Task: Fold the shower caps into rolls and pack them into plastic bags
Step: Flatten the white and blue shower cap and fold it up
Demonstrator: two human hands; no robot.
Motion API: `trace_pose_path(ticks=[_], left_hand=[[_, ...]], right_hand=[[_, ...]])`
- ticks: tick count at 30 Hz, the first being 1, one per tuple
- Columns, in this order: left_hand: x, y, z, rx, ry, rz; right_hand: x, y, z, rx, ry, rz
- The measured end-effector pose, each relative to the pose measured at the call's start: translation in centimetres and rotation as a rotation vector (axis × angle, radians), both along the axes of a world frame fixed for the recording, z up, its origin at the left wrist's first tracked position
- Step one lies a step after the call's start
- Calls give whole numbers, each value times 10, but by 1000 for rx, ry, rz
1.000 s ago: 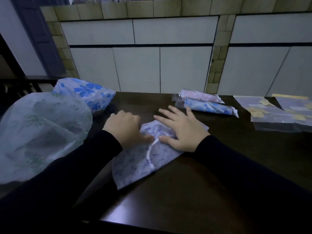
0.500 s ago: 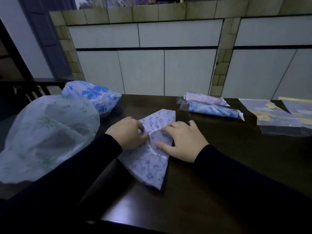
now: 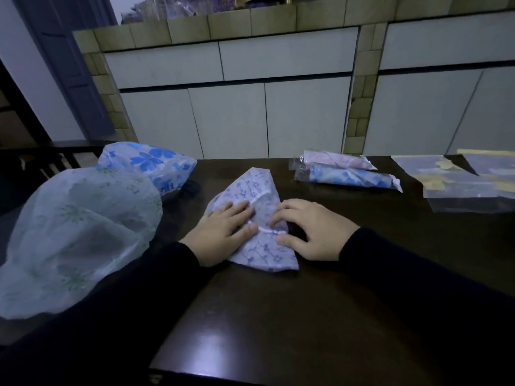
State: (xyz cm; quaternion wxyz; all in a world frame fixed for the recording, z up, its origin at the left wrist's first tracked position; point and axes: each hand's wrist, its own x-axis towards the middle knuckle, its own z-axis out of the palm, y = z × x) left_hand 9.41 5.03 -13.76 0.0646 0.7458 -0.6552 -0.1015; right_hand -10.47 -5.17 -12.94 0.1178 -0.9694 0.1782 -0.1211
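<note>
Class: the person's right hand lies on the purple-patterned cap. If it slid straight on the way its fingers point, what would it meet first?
The right hand points left across the purple cap, so it would probably meet the left hand first, whose fingertips lie close by on the same cap.

Glossy dark wooden table (image 3: 278, 316), thin crinkly plastic shower cap (image 3: 250, 190), clear glossy plastic bags (image 3: 457, 188)
</note>
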Motion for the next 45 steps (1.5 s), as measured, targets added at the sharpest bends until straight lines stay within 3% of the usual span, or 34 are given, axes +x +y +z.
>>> trace_pose_path(ticks=[3, 5, 9, 13, 18, 25, 28, 33, 41, 45], left_hand=[[1, -10, -4, -27, -16, 37], [3, -14, -7, -103, -37, 53], [-4, -8, 2, -539, -235, -184], [-20, 6, 15, -333, 129, -411], [-17, 11, 4, -376, 234, -465], [-11, 9, 1, -400, 206, -409], [-11, 10, -2, -490, 179, -333], [-11, 10, 2, -538, 107, -305], [-13, 6, -3, -505, 78, -219], [-13, 5, -1, -472, 162, -140]], right_hand=[[2, 4, 0, 20, -125, 110], [0, 5, 1, 110, -108, 175], [-1, -4, -2, 162, -8, 139], [-3, -10, -8, 223, -117, 96], [-13, -10, -2, 191, -113, 185], [-21, -9, 2, 130, -156, 222], [-17, -6, -1, 144, -212, 100], [-15, -11, -6, 388, -233, -33], [-6, -7, -11, 396, -313, -253], [-5, -7, -15, 336, -316, -309]])
